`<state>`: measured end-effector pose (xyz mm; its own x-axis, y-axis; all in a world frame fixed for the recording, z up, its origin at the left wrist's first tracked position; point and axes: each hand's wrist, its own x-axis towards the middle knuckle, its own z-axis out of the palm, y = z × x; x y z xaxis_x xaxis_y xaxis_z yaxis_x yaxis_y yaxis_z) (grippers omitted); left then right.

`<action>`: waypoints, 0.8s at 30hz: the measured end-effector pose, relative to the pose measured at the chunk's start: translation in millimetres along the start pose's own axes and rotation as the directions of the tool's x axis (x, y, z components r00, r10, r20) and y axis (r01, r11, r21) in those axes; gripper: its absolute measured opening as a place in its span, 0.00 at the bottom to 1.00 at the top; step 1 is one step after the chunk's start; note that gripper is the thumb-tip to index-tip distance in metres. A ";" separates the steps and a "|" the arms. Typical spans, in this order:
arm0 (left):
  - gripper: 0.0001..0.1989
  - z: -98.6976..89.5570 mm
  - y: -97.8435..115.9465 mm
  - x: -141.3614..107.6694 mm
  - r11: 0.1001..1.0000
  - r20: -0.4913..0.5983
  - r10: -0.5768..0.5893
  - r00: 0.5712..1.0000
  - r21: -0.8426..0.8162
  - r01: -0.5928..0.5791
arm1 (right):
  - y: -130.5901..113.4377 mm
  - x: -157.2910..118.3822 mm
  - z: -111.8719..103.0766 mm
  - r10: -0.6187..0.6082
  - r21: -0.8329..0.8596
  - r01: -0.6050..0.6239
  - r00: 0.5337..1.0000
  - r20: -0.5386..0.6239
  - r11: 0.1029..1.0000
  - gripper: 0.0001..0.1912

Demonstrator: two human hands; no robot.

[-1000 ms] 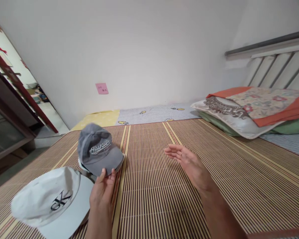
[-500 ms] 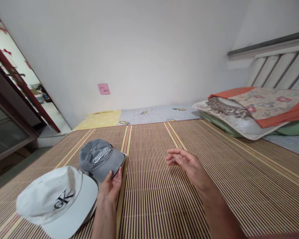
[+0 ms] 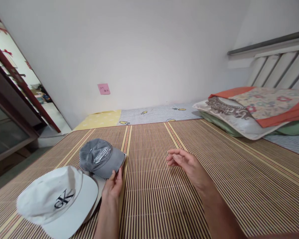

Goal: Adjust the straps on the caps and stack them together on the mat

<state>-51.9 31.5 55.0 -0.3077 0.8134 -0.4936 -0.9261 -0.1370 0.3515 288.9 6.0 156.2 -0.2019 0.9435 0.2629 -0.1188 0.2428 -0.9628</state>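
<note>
A grey cap [image 3: 97, 156] with white lettering lies at the left of the striped bamboo mat [image 3: 149, 199], its brim toward the right. My left hand [image 3: 113, 186] has the edge of that brim between thumb and fingers. Something pale shows beneath the brim. Nearer to me on the left is a white cap [image 3: 57, 199] with black letters; a further brim edge shows under it. Over the middle of the mat my right hand [image 3: 183, 161] is held with fingers loosely bent and apart, holding nothing.
Stacked pillows [image 3: 229, 116] with an orange-edged floral cover [image 3: 271, 103] lie at the back right by a white headboard [image 3: 281, 71]. A pink note [image 3: 104, 89] is on the wall behind the mat. A doorway stands at the far left.
The grey cap's brim has tilted up and turned slightly, showing more of what lies beneath it. My left hand has shifted a little to the right. My right hand has hardly moved.
</note>
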 end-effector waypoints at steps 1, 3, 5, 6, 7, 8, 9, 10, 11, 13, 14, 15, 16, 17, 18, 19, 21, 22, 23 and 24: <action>0.27 0.5 -1.7 2.0 1.000 -0.028 0.017 0.999 -0.011 -0.017 | 0.8 0.1 -0.9 0.000 0.002 0.000 1.000 0.004 1.000 0.15; 0.26 1.1 -4.7 5.6 0.999 -0.061 0.045 0.997 -0.028 -0.047 | 2.7 0.5 -3.7 -0.001 0.009 0.001 1.000 0.006 1.000 0.15; 0.26 0.6 -6.2 9.1 0.996 -0.086 0.074 0.994 -0.045 -0.078 | 5.1 1.1 -6.9 -0.001 0.013 0.001 1.000 0.001 1.000 0.15; 0.25 0.0 -6.4 10.8 0.994 -0.096 0.089 0.991 -0.052 -0.095 | 6.4 1.4 -8.2 0.000 0.013 0.000 1.000 -0.002 1.000 0.15; 0.26 -0.7 -6.3 12.4 0.992 -0.105 0.103 0.989 -0.059 -0.110 | 7.7 1.8 -9.2 0.000 0.012 0.000 1.000 -0.006 1.000 0.16; 0.26 -1.5 -6.0 14.0 0.991 -0.113 0.114 0.987 -0.064 -0.121 | 8.9 2.2 -9.7 0.003 0.009 -0.003 1.000 -0.007 1.000 0.16; 0.26 -2.3 -5.5 15.4 0.989 -0.119 0.122 0.985 -0.067 -0.130 | 10.0 2.6 -9.8 0.009 0.004 -0.009 1.000 -0.007 1.000 0.16; 0.26 -3.0 -5.0 16.6 0.988 -0.123 0.127 0.984 -0.070 -0.137 | 11.1 3.1 -9.5 0.015 -0.002 -0.015 1.000 -0.006 1.000 0.16; 0.26 -3.6 -4.6 17.6 0.987 -0.126 0.131 0.983 -0.073 -0.141 | 12.2 3.5 -9.0 0.023 -0.013 -0.023 1.000 -0.004 1.000 0.16; 0.26 -4.5 -4.0 19.2 0.987 -0.127 0.133 0.983 -0.077 -0.143 | 15.0 4.5 -8.3 0.037 -0.046 -0.037 0.999 -0.001 0.998 0.17; 0.26 -4.9 -3.7 19.7 0.986 -0.127 0.134 0.983 -0.079 -0.145 | 17.0 5.1 -8.5 0.043 -0.067 -0.043 0.999 -0.002 0.997 0.17; 0.26 -5.3 -3.4 20.2 0.986 -0.126 0.135 0.983 -0.081 -0.146 | 19.4 5.7 -9.2 0.047 -0.088 -0.047 0.999 -0.005 0.995 0.18; 0.25 -5.6 -3.1 20.6 0.986 -0.125 0.136 0.983 -0.082 -0.147 | 22.4 6.4 -10.4 0.051 -0.108 -0.051 0.999 -0.009 0.993 0.18; 0.25 -6.1 -2.6 21.1 0.986 -0.123 0.137 0.983 -0.082 -0.148 | 25.7 7.1 -12.0 0.054 -0.123 -0.056 0.998 -0.015 0.991 0.18; 0.25 -6.6 -2.1 21.7 0.986 -0.122 0.138 0.983 -0.081 -0.148 | 29.4 7.9 -13.8 0.056 -0.134 -0.058 0.998 -0.020 0.989 0.18; 0.24 -7.1 -1.5 22.5 0.986 -0.120 0.140 0.983 -0.079 -0.150 | 33.2 8.7 -15.8 0.057 -0.141 -0.060 0.998 -0.024 0.988 0.18; 0.24 -8.5 -0.3 24.2 0.985 -0.119 0.149 0.982 -0.071 -0.158 | 40.3 10.4 -19.1 0.059 -0.151 -0.063 0.998 -0.028 0.986 0.18; 0.24 -9.2 0.2 25.1 0.984 -0.119 0.157 0.980 -0.064 -0.166 | 43.3 11.1 -20.2 0.065 -0.156 -0.068 0.998 -0.027 0.985 0.18; 0.24 -9.8 0.6 26.1 0.983 -0.120 0.168 0.978 -0.056 -0.176 | 45.8 11.9 -20.9 0.073 -0.159 -0.076 0.997 -0.026 0.984 0.17; 0.25 -10.2 0.9 26.9 0.981 -0.121 0.180 0.976 -0.045 -0.187 | 47.8 12.5 -21.2 0.084 -0.161 -0.087 0.996 -0.026 0.983 0.18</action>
<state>-63.3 47.5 33.9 -0.4938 0.7009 -0.5148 -0.8611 -0.3117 0.4015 301.3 34.2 112.1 -0.1855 0.9661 0.1796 0.0570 0.1930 -0.9795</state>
